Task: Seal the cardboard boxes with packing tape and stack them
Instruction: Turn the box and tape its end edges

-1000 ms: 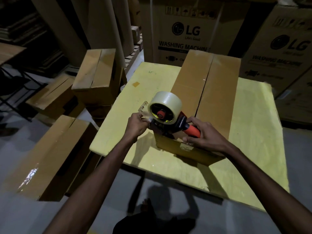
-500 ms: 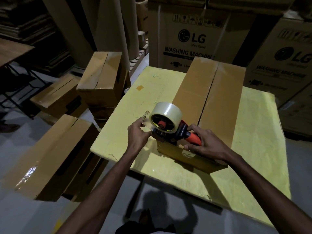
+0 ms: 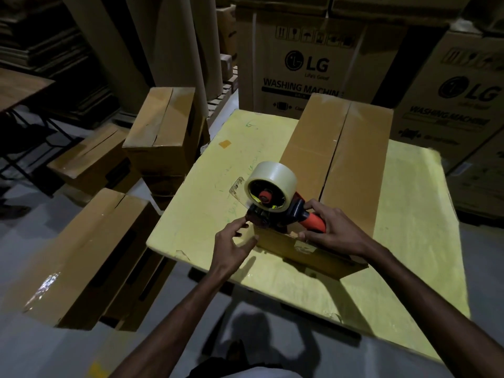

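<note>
- Right hand [image 3: 338, 233]: fingers wrapped round the tape dispenser [image 3: 272, 197] handle, at the cardboard box [image 3: 335, 159] near edge.
- Left hand [image 3: 231, 244]: fingers loosely spread, index tip touching the dispenser's nose.
- Bare bench [image 3: 409, 214] lies left of those fingers, its edge just below.

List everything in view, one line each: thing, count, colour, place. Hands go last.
table: one, yellow, centre.
cardboard box: one, brown, lying on the table, flaps closed.
tape dispenser: one, black with orange handle and clear roll, at the box's near end.
floor boxes: several, brown, stacked left of the table.
LG cartons: two with print showing, brown, behind the table.
cardboard rolls: a few, brown, standing at back left.
dark table: one, far left edge.
right hand: grips the dispenser's handle.
left hand: fingertips at the dispenser's front; whether they pinch tape cannot be told.
</note>
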`<state>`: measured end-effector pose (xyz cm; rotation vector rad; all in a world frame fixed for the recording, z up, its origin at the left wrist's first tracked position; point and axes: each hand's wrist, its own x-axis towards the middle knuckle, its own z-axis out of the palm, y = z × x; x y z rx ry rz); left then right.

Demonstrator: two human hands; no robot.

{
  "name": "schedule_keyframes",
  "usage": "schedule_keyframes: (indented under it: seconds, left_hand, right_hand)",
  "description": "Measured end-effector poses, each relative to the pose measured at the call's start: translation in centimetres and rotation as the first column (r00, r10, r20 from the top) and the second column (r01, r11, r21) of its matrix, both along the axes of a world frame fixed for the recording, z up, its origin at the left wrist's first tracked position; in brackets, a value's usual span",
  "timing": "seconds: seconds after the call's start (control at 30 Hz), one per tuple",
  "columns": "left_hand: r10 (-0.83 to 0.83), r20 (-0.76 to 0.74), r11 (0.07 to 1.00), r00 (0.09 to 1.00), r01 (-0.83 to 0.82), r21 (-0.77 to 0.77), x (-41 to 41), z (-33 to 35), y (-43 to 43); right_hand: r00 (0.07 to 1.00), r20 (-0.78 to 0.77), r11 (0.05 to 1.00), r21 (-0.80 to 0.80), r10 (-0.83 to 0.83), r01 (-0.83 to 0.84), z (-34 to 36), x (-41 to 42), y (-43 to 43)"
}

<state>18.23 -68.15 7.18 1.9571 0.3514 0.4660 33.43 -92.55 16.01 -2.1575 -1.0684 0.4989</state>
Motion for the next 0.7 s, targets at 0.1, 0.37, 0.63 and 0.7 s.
schedule_keyframes:
  seconds: [0.1,0.37,0.63,0.7]
  left_hand:
    - [0.023,0.000,1.000,1.000,-0.023,-0.001,0.7,-0.4,-0.7]
    - [0.051,0.143,0.982,0.988,-0.076,0.173,1.2,-1.8,-1.0]
    - [0.006,0.213,0.920,0.977,-0.089,0.381,3.2,-3.5,1.7]
    - [-0.018,0.215,0.917,0.976,-0.070,0.392,3.3,-3.5,1.7]
  right_hand:
    - [1.000,0.001,1.000,0.005,-0.005,0.005,0.3,0.0,-0.1]
    - [0.999,-0.031,1.000,-0.004,0.016,-0.016,1.2,0.2,-0.1]
    - [0.998,0.063,0.994,-0.108,0.029,-0.022,1.2,-0.4,-0.3]
    - [0.997,0.065,0.992,-0.119,0.037,-0.029,1.2,-0.7,-0.4]
